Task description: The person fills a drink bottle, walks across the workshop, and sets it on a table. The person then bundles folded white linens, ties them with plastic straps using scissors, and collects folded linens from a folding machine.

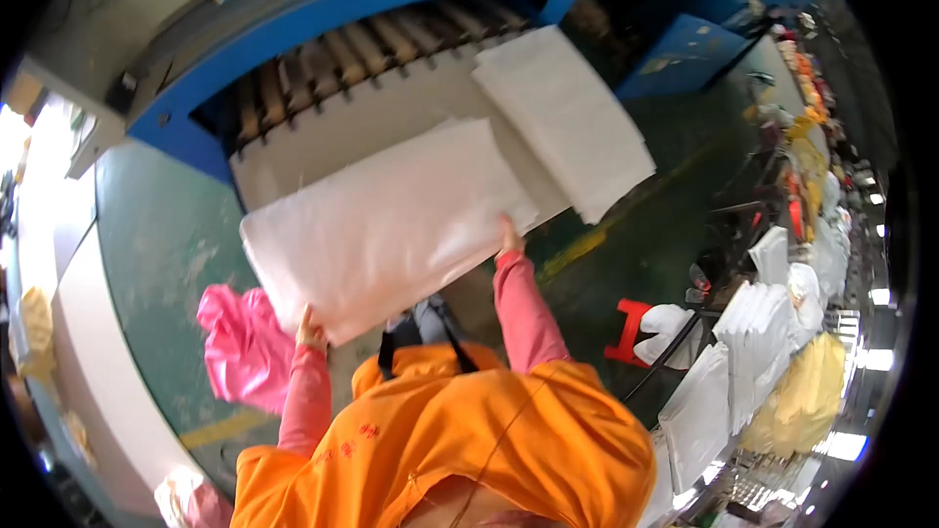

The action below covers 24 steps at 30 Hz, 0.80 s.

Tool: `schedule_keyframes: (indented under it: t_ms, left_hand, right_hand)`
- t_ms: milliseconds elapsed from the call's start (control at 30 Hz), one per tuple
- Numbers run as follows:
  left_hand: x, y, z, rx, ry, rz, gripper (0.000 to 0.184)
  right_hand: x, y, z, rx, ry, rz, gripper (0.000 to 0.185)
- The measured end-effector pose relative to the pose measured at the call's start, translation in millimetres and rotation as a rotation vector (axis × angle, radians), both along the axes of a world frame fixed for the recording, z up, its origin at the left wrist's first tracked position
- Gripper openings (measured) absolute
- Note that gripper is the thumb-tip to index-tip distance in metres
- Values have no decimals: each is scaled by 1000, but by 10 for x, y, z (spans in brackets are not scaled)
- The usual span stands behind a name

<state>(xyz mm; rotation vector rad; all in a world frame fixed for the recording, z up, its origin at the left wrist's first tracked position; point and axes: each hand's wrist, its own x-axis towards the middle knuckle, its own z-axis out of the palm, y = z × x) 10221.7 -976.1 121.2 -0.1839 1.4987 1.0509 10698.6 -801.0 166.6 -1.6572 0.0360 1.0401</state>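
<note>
A wide white folded sheet [381, 225], cloth or plastic I cannot tell, lies across the front of a flat grey bed in front of me. At its near left corner my left hand [311, 329] grips the edge, thumb on top and the other fingers hidden beneath. My right hand [510, 237] pinches the same sheet near its right end, fingers mostly under the edge. Beyond it to the right, a second white folded sheet [567, 117] rests untouched, overhanging the bed's right side.
The bed belongs to a machine with a blue frame [372, 20] and a row of rollers or bars [342, 54]. A pink bag or cloth [245, 347] sits on the floor at left. At right are a red stool [626, 332] and stacks of white folded material [753, 332].
</note>
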Motion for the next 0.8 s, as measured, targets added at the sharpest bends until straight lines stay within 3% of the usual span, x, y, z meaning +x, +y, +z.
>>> schedule_keyframes:
  t_ms: [100, 167, 200, 233, 300, 400, 467, 533, 667, 767, 800]
  left_hand:
    - [203, 74, 169, 333, -293, 18, 60]
    - [183, 131, 357, 258, -553, -31, 58]
    - [270, 169, 727, 250, -438, -80, 55]
    - [354, 194, 1043, 244, -318, -122, 52]
    - [168, 155, 1017, 296, -371, -253, 45]
    - [643, 277, 1874, 332, -178, -232, 34]
    - [1048, 527, 2122, 371, -185, -317, 36]
    - [1549, 815, 2329, 404, -194, -401, 38]
    - [2975, 1269, 2795, 578, -95, -577, 42]
    - [4233, 1514, 3286, 829, -127, -744, 44]
    - [4515, 1628, 3105, 806, 13, -728, 47]
  right_hand:
    - [-21, -68, 152, 240, -131, 122, 37]
    - [-187, -223, 678, 323, -191, 148, 35]
    - [-259, -343, 1044, 433, -203, 178, 33]
    - [-193, -468, 1015, 411, -202, 291, 34]
    - [-142, -831, 1491, 488, -160, 306, 35]
    - [206, -1366, 2260, 625, -129, 357, 40]
    - [612, -1640, 2610, 646, -127, 435, 39]
    - [1029, -1886, 2958, 709, -255, 362, 47]
    - [1998, -2467, 3015, 774, -604, 123, 64]
    - [2720, -2742, 3264, 742, -811, -23, 63]
    - [2880, -2851, 3265, 726, -800, -37, 63]
